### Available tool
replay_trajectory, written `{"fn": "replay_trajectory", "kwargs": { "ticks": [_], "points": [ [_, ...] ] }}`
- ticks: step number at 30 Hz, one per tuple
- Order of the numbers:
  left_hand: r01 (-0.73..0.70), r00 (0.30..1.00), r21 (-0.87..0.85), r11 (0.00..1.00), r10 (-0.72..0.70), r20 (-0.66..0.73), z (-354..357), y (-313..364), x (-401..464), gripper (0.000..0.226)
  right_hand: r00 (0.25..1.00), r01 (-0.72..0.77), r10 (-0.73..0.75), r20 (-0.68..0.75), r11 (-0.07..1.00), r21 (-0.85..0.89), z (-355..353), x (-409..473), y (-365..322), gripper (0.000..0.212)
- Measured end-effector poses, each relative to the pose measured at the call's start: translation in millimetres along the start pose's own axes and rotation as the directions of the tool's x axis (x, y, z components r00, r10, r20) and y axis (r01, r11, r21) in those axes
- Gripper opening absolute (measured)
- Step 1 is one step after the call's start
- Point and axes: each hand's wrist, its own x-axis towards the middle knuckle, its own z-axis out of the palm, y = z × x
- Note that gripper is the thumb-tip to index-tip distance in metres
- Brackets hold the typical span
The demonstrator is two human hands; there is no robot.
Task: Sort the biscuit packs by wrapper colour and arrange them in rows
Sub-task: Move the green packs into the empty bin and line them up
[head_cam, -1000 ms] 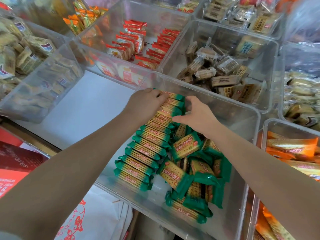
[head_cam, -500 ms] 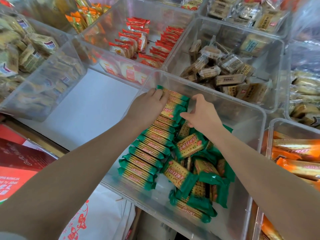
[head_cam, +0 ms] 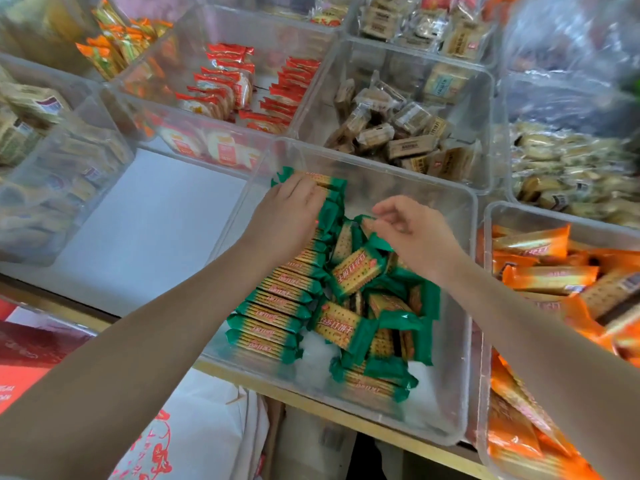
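A clear plastic bin (head_cam: 381, 168) in the middle holds green-wrapped biscuit packs. Along its left side, a row of green packs (head_cam: 277, 306) stands on edge, running from near to far. A loose pile of green packs (head_cam: 356, 268) lies jumbled to the right of the row. My left hand (head_cam: 291, 220) rests flat on the far end of the row, fingers straight over the top packs. My right hand (head_cam: 412, 233) hovers over the loose pile with fingers loosely curled, fingertips close to one pack's end, holding nothing that I can see.
An adjoining bin of orange packs (head_cam: 540, 275) sits to the right. Behind are bins of red packs (head_cam: 228, 81) and brown packs (head_cam: 398, 133). At left stand a bin of pale packs (head_cam: 52, 174) and bare white shelf (head_cam: 149, 216).
My right hand has left the far end of the row and drawn back to the right, over the loose pile. My left hand stays on the row's far end.
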Motion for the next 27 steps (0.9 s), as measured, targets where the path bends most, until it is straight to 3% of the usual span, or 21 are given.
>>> {"fn": "replay_trajectory", "kwargs": {
  "ticks": [7, 13, 16, 18, 20, 23, 27],
  "points": [
    [-0.263, 0.962, -0.197, 0.944, 0.272, 0.019, -37, 45, -35, 0.040, 0.954, -0.097, 0.141, -0.265, 0.980, 0.173, -16, -105, 7, 0.010],
    [-0.169, 0.971, -0.385, 0.907, 0.221, 0.092, -48, 99, -40, 0.046, 0.925, -0.150, 0.129, -0.359, 0.988, -0.031, -52, -165, 59, 0.018],
    [-0.101, 0.981, -0.447, 0.889, 0.165, 0.107, -52, 136, -32, 0.044, 0.957, -0.195, 0.132, -0.257, 0.952, -0.235, -82, -169, 99, 0.028],
    [-0.079, 0.987, -0.471, 0.879, 0.136, 0.088, -54, 161, -23, 0.043, 0.986, -0.147, 0.106, -0.131, 0.924, -0.353, -97, -165, 121, 0.034],
    [-0.089, 0.989, -0.465, 0.881, 0.133, 0.063, -54, 186, -14, 0.041, 0.999, -0.034, 0.043, 0.008, 0.882, -0.470, -106, -159, 136, 0.045],
    [-0.060, 0.992, -0.455, 0.889, 0.102, 0.069, -49, 216, -1, 0.039, 0.983, 0.149, -0.033, 0.183, 0.730, -0.667, -110, -145, 150, 0.068],
    [-0.024, 0.992, -0.385, 0.923, 0.070, 0.106, -40, 244, 11, 0.038, 0.946, 0.323, -0.183, 0.267, 0.548, -0.771, -100, -129, 154, 0.075]
  ]
}}
